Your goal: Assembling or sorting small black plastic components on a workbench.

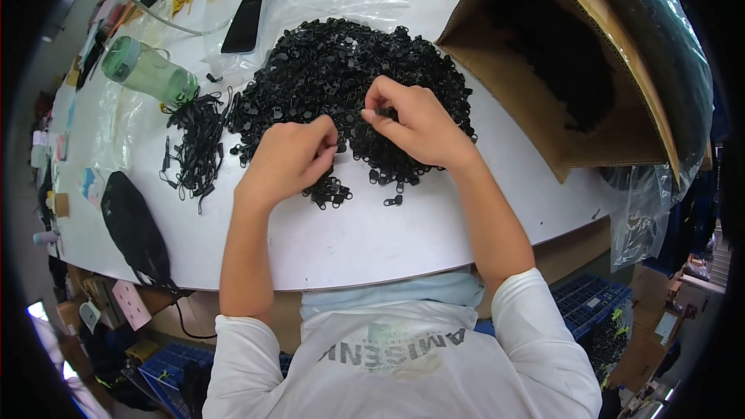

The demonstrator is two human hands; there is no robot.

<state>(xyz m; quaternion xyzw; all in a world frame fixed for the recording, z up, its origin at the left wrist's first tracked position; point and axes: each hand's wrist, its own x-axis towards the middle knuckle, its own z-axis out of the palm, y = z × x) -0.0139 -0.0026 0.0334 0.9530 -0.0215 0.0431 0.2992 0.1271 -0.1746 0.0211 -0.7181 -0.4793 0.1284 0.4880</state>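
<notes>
White table [372,240]: smooth, matte, curved front edge. Cardboard box [613,120] at far right, tipped on its side with the mouth facing the work area, dark inside, clear plastic liner over its top edge.

Pile of black sliders [326,70] at table centre: small, glossy, hard moulded pieces, heaped in a loose irregular mound. Both hands sit on its near edge. Smaller bundle of black pull cords [194,147] just left of the pile: thin, limp, matte strands.

Black fabric pouch [132,225] at near-left edge, soft and oval. Green translucent bottle [151,70] lying on its side, far left. Black phone [244,20] flat, beyond the pile, on clear plastic sheeting.

Left hand [287,159]: fingers curled in, thumb and forefinger tips pinched together on a small black piece right at the pile's edge; piece mostly hidden by the fingers.

Right hand [415,120]: fingers bent, thumb and forefinger pinching a small black slider [382,112] over the pile. The two pinches are near each other, not touching.

A few loose sliders [392,200] lie just nearside of the hands.
</notes>
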